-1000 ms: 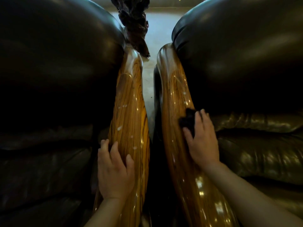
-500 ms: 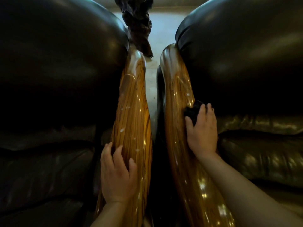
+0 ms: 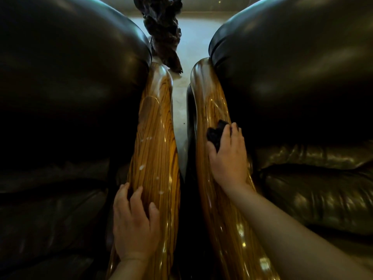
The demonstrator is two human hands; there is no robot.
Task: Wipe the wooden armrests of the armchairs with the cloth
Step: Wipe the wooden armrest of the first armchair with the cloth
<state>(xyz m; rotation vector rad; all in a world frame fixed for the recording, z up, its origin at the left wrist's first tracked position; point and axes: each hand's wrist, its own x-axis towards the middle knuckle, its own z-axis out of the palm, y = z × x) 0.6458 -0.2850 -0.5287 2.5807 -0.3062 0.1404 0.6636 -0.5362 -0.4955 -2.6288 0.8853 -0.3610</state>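
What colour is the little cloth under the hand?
The cloth is black, bunched under the right hand. The head view shows it.

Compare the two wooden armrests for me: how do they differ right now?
The left armrest carries pale specks or droplets; on the right armrest only glossy highlights show. The right hand presses a dark cloth on the right armrest, while the left hand rests bare on the left armrest. The left armrest's grain looks bolder. Both are glossy striped wood beside dark leather cushions.
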